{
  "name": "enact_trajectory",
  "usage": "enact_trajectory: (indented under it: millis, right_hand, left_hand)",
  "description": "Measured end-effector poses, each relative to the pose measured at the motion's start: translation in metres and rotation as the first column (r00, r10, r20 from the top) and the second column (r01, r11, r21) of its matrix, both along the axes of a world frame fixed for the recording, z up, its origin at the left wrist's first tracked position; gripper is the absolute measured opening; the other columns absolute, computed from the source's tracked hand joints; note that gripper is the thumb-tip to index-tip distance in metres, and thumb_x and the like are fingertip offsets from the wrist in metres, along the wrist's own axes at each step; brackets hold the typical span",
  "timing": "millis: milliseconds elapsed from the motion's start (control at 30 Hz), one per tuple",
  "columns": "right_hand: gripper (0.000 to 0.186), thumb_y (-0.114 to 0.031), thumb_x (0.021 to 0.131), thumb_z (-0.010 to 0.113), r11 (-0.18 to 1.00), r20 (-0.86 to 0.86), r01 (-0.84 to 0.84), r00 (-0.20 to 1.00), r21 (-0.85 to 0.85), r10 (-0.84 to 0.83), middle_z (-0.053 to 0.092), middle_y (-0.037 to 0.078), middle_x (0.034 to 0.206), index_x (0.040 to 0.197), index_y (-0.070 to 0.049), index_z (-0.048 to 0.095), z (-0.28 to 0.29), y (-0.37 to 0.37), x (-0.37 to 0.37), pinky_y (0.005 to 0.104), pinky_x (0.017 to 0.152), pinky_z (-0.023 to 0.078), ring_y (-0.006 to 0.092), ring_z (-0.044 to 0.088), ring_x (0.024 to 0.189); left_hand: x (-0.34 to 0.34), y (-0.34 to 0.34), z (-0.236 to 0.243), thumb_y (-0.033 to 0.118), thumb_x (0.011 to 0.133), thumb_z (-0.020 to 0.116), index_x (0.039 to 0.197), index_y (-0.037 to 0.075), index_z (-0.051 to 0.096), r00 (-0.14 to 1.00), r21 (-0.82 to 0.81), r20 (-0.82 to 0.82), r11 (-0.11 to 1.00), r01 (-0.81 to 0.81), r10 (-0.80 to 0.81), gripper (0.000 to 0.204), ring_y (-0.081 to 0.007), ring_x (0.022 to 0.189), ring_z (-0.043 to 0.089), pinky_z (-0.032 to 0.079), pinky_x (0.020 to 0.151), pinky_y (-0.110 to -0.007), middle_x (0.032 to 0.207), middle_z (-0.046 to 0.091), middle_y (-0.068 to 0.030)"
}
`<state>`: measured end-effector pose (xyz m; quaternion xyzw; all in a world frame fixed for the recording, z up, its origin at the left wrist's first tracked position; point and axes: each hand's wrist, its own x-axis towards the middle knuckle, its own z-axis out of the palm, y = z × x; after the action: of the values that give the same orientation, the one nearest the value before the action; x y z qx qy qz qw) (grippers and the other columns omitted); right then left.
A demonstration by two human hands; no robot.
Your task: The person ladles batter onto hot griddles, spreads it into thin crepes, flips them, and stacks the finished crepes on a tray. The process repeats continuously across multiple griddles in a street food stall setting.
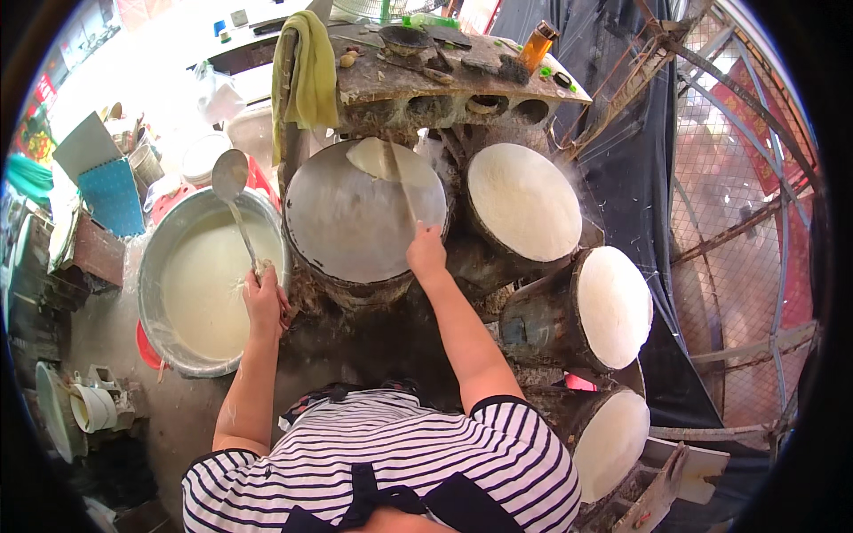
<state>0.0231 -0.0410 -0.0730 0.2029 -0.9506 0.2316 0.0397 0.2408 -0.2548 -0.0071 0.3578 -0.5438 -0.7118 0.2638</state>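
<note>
My left hand (263, 300) is closed round the handle of a metal ladle (230, 176), at the right rim of a big metal basin (151, 306). The ladle's bowl is raised over the basin's far rim. Pale, creamy batter (209, 284) lies in the basin. My right hand (427, 251) grips a long, thin wooden stick (410, 197) at the right edge of a round grey griddle (355, 222). The stick reaches toward the griddle's far side and is partly blurred. Beside its far end, a pale patch of batter (366, 158) lies on the griddle.
Pale sheets cover three more drum-top griddles (524, 202) (614, 307) (611, 447) along the right. Behind stands a grimy ledge (382, 80) with a yellow-green towel (306, 75) and an orange bottle (538, 46). A white bucket (93, 409) sits lower left; wire mesh (711, 231) stands at right.
</note>
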Motion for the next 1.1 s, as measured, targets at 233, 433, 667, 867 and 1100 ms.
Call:
enact_trajectory:
  millis: [233, 433, 667, 867, 1100]
  right_hand:
    - [0.029, -0.006, 0.082, 0.047, 0.983, 0.141, -0.140, 0.978, -0.115, 0.156, 0.046, 0.019, 0.104, 0.111, 0.000, 0.049, -0.013, -0.029, 0.021, 0.0476, 0.073, 0.047, 0.0409, 0.055, 0.089]
    - [0.031, -0.006, 0.083, 0.045, 0.997, 0.104, -0.053, 0.993, -0.048, 0.058, 0.049, 0.020, 0.102, 0.113, 0.000, 0.051, 0.010, -0.020, -0.022, 0.0465, 0.075, 0.046, 0.0404, 0.055, 0.088]
    - [0.029, -0.006, 0.081, 0.046, 0.943, 0.103, -0.310, 0.941, -0.120, 0.322, 0.047, 0.020, 0.103, 0.110, 0.000, 0.049, -0.017, -0.026, -0.004, 0.0482, 0.073, 0.046, 0.0417, 0.056, 0.087]
    - [0.030, -0.006, 0.082, 0.046, 0.978, 0.059, -0.185, 0.980, -0.101, 0.191, 0.047, 0.021, 0.103, 0.111, 0.001, 0.049, 0.002, -0.013, -0.041, 0.0481, 0.073, 0.047, 0.0422, 0.056, 0.085]
    - [0.034, -0.005, 0.081, 0.046, 0.900, 0.130, -0.436, 0.893, 0.016, 0.430, 0.047, 0.019, 0.104, 0.114, -0.001, 0.050, 0.009, -0.023, -0.044, 0.0459, 0.072, 0.048, 0.0395, 0.057, 0.085]
  left_hand:
    - [0.009, -0.006, -0.001, 0.017, 0.091, 0.052, 0.087, 0.007, 0.045, 0.999, 0.001, 0.009, 0.999, -0.033, 0.033, 0.014, -0.0071, 0.038, 0.040, 0.034, 0.031, -0.023, 0.061, 0.042, 0.0018]
    - [0.021, -0.006, -0.006, 0.018, 0.091, 0.052, 0.087, 0.006, 0.046, 0.996, -0.019, 0.021, 0.996, -0.091, 0.091, 0.014, -0.0067, 0.038, 0.040, 0.035, 0.031, -0.022, 0.061, 0.042, 0.0015]
    - [0.026, -0.001, -0.014, 0.021, 0.091, 0.052, 0.089, 0.007, 0.046, 0.985, -0.024, 0.031, 0.985, -0.170, 0.170, 0.016, -0.0093, 0.032, 0.038, 0.031, 0.029, -0.023, 0.047, 0.044, -0.0007]
    - [0.034, 0.014, -0.015, 0.023, 0.091, 0.053, 0.088, 0.006, 0.045, 0.971, -0.014, 0.110, 0.977, -0.213, 0.213, 0.019, -0.0099, 0.031, 0.039, 0.031, 0.029, -0.023, 0.048, 0.045, -0.0014]
    - [0.040, 0.029, -0.016, 0.023, 0.091, 0.052, 0.087, 0.006, 0.044, 0.940, -0.025, 0.106, 0.946, -0.324, 0.325, 0.019, -0.0103, 0.031, 0.038, 0.030, 0.029, -0.023, 0.048, 0.045, -0.0022]
